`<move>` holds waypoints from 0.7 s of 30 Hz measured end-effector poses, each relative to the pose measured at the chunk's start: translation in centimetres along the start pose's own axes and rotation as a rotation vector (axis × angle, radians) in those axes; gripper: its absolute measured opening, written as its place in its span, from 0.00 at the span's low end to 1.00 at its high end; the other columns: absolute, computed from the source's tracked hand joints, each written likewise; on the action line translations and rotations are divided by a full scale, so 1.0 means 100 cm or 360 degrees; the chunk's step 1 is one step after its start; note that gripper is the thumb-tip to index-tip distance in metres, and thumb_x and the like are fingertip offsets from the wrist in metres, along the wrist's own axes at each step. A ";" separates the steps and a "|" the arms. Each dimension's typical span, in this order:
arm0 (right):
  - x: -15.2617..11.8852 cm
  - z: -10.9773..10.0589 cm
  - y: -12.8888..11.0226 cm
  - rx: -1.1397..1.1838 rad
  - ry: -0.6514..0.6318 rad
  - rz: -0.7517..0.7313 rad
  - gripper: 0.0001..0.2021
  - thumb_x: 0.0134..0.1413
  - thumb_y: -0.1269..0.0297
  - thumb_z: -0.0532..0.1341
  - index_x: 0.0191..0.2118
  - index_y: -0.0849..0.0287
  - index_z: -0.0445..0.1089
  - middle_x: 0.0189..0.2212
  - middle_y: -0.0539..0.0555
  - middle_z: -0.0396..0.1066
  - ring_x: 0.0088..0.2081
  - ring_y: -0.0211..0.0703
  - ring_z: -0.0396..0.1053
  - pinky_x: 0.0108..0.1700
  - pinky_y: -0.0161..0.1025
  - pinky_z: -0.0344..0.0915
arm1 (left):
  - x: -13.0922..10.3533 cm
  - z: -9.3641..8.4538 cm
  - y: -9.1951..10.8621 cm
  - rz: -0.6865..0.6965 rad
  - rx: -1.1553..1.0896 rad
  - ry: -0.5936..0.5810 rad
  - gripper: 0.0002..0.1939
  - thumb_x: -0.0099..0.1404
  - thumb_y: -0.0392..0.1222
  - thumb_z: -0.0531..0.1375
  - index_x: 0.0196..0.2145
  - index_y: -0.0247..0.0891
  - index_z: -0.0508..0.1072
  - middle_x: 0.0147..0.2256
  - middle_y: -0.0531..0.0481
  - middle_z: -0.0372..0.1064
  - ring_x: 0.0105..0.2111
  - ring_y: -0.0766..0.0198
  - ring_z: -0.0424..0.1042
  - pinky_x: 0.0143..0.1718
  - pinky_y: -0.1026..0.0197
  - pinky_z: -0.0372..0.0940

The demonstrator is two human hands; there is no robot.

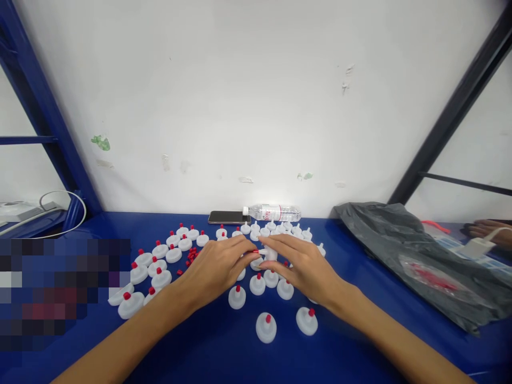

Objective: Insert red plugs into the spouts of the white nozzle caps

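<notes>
Near the middle of the blue table, my left hand (226,260) pinches a small red cap (256,251) at the tip of a white nozzle lid. My right hand (298,260) grips the body of that white lid (271,254), which lies on its side between the hands. White lids with red caps (266,327) stand in front of and to the left of my hands. Behind my right hand are white lids with bare nozzles (296,230). A pile of loose red caps (192,256) lies just left of my left hand.
Against the wall lie a dark phone (229,217) and a clear plastic bottle (280,213). A grey plastic bag (400,250) covers the right side, with another person's hand (490,231) beyond it. A white cable (85,210) loops at the left.
</notes>
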State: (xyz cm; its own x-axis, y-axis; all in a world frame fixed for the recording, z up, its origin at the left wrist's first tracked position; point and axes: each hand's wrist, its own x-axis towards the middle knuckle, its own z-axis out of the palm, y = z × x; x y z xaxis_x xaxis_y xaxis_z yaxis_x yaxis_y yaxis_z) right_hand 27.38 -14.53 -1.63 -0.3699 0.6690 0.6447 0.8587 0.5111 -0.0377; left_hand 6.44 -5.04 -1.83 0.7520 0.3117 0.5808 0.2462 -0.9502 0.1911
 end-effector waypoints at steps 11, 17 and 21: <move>-0.002 0.005 -0.016 -0.0211 0.0272 -0.0310 0.21 0.68 0.65 0.60 0.63 0.63 0.63 0.45 0.62 0.78 0.45 0.49 0.77 0.48 0.46 0.77 | -0.005 -0.001 0.007 0.0137 -0.0029 0.0023 0.14 0.72 0.32 0.49 0.30 0.37 0.68 0.27 0.52 0.65 0.24 0.67 0.61 0.25 0.62 0.54; -0.003 0.005 -0.018 -0.0014 0.0202 -0.0304 0.18 0.69 0.62 0.59 0.60 0.63 0.64 0.45 0.62 0.78 0.43 0.47 0.77 0.45 0.45 0.76 | -0.008 -0.002 0.009 0.0181 0.0032 -0.0026 0.14 0.70 0.30 0.48 0.28 0.38 0.67 0.25 0.53 0.62 0.20 0.68 0.55 0.21 0.60 0.48; 0.006 -0.004 -0.015 0.0124 -0.0060 -0.0041 0.14 0.71 0.58 0.56 0.55 0.57 0.69 0.43 0.56 0.78 0.41 0.43 0.76 0.43 0.41 0.74 | -0.003 -0.007 0.010 0.0100 0.0101 -0.0103 0.15 0.74 0.37 0.48 0.33 0.38 0.70 0.28 0.52 0.68 0.22 0.68 0.63 0.23 0.61 0.50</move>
State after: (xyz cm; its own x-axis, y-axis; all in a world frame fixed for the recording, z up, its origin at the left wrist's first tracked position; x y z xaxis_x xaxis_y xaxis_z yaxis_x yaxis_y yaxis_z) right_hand 26.01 -15.12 -0.93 -0.4059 0.6740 0.6172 0.8189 0.5681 -0.0818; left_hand 6.05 -6.05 -1.23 0.8048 0.2527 0.5371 0.2341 -0.9666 0.1041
